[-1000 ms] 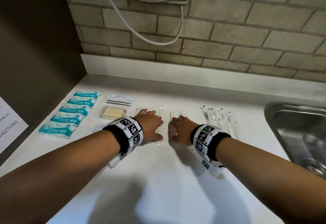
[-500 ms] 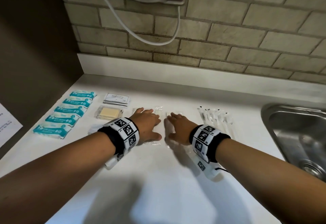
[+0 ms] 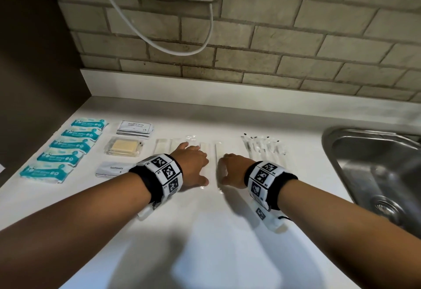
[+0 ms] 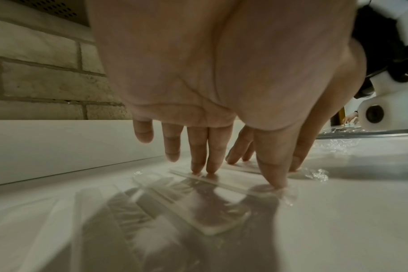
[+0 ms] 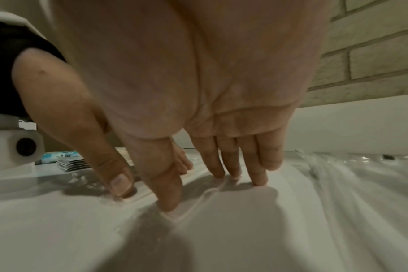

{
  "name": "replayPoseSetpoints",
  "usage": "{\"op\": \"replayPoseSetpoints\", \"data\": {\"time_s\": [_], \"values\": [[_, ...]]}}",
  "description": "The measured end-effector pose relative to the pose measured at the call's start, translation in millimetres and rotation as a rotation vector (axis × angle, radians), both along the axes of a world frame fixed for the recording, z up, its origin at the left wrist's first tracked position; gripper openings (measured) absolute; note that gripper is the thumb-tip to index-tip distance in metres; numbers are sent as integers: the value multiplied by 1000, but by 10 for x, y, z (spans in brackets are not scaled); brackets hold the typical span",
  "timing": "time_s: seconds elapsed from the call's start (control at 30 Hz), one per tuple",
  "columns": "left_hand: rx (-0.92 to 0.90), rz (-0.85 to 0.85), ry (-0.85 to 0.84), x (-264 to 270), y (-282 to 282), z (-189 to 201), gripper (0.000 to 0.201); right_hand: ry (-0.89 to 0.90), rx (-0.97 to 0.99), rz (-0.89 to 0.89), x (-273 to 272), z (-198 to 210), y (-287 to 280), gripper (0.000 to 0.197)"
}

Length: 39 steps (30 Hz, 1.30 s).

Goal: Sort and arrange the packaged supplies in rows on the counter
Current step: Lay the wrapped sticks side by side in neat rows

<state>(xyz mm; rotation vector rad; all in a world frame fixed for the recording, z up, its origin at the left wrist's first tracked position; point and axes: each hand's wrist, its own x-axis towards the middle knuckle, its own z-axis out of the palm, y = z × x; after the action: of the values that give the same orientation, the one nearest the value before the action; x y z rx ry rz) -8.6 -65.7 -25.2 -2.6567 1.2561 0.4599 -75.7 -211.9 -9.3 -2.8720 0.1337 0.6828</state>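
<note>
Both hands are laid flat on the counter (image 3: pixel 205 231), fingers straight, nothing grasped. The left hand (image 3: pixel 193 165) presses a clear packet (image 4: pixel 212 185) with its fingertips (image 4: pixel 203 165); the right hand (image 3: pixel 232 170) presses the neighbouring packet (image 3: pixel 218 158) just beside it, thumb and fingertips (image 5: pixel 259 176) down. The step is judged to be the squaring of these packets into their row. Light, even pressure should be kept so the slippery film is slid, not crumpled, and edges kept parallel. Farther off, wrapped sticks (image 3: pixel 262 149) lie to the right, teal packs (image 3: pixel 66 149) and sachets (image 3: pixel 134 127) to the left.
</note>
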Motion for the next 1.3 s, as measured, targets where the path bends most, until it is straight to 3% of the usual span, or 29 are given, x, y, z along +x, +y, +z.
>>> {"op": "replayPoseSetpoints", "data": {"time_s": [0.5, 0.63, 0.77, 0.9, 1.1, 1.3], "values": [[-64, 44, 46, 33, -28, -20, 57, -1, 3, 23, -2, -15, -61, 31], [-199, 44, 29, 39, -109, 97, 70, -149, 38, 27, -86, 67, -222, 63], [-293, 17, 26, -65, -355, 257, 67, -274, -50, -17, -211, 203, -641, 62], [-244, -52, 25, -202, -747, 217, 63, -161, -120, -51, -350, 232, -1059, 69], [-110, -127, -2, -402, -1135, 17, 69, -69, -58, -18, -517, 78, -1259, 82], [-63, -84, -40, -476, -1189, 22, 74, -73, -40, -50, -547, 46, -1302, 69]]}}
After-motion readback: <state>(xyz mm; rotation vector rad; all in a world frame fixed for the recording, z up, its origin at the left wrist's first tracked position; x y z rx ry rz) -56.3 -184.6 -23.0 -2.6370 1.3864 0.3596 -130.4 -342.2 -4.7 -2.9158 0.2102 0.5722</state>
